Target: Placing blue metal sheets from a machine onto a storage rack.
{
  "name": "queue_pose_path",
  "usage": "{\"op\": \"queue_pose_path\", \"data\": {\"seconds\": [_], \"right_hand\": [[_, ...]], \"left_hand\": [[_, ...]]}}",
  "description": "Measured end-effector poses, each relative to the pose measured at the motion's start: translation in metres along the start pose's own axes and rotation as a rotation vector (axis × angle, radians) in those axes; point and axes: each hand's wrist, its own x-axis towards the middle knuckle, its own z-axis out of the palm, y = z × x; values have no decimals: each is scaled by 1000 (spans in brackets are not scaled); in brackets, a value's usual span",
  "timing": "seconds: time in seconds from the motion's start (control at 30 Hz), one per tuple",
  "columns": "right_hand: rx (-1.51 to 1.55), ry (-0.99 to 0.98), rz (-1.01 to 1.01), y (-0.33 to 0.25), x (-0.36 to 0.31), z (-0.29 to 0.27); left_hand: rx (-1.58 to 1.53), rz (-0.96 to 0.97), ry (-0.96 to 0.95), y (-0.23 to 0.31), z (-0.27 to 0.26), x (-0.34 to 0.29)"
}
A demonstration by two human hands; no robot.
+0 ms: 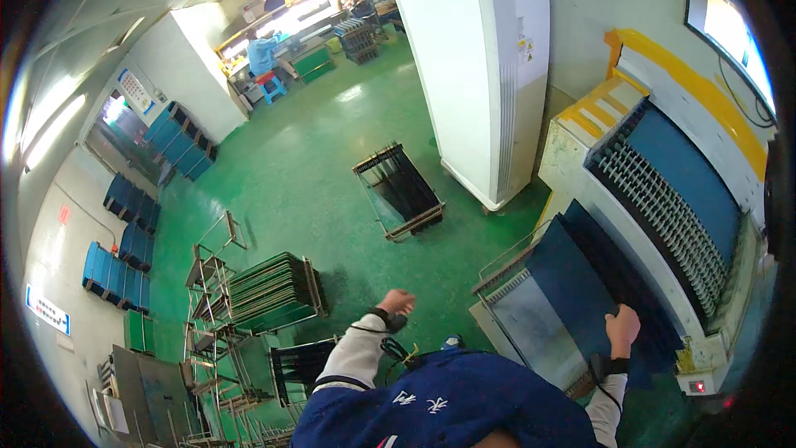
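Observation:
My right hand (622, 330) is closed on the near right edge of a dark blue flat panel (568, 270). The panel stands tilted in a metal-framed rack (506, 315) at my right, with more dark panels (626, 282) behind it. A pale, greyish sheet area (539, 323) shows on the rack's near side. My left hand (397, 302) hangs over the green floor with its fingers curled in and nothing visible in them. Both wrists carry dark bands with cords.
A machine with rows of rollers (663, 207) stands at the right beside a tall white cabinet (464, 66). A rack of dark panels (400, 191) sits mid-floor. Racks of green boards (269, 290) and metal frames (207, 340) stand at the left. People (264, 54) sit at far benches.

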Motion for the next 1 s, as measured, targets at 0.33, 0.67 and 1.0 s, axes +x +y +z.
{"op": "queue_pose_path", "data": {"seconds": [0.33,0.67,1.0], "right_hand": [[15,28,-9,13,-1,11],[-15,-57,12,-4,-10,-5],[-22,3,-2,3,-4,7]], "left_hand": [[219,836,-914,237,120,-218],[350,797,-1441,198,168,-257],[244,776,-1360,184,157,-258]]}}
